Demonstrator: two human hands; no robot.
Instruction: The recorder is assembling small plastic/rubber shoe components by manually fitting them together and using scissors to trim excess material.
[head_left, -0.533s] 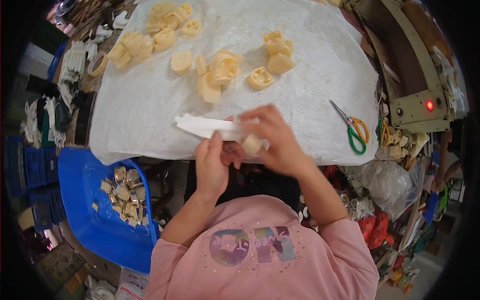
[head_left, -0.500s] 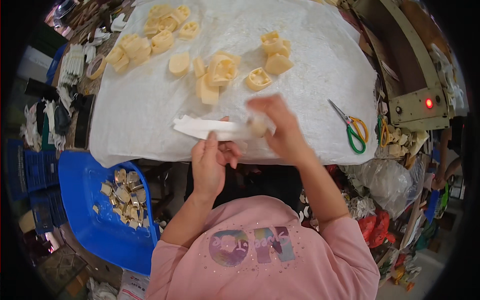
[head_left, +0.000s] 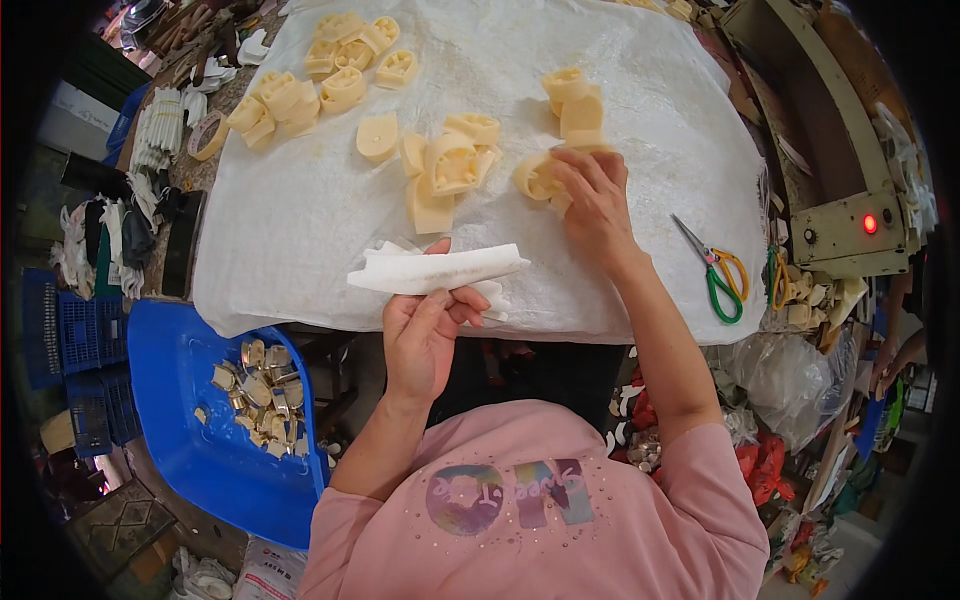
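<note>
Creased sheeting (head_left: pixel 660 110) bears rounded, hollow yellow pieces (head_left: pixel 455 168)

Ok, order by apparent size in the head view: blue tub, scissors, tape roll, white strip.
1. Blue tub
2. White strip, in the left hand
3. Scissors
4. Tape roll
That is apparent size; the strip may be nearer the camera.

White-covered table (head_left: pixel 650 100), scissors (head_left: pixel 711 257), pale-yellow pieces (head_left: pixel 452 165), perhaps moulded
</note>
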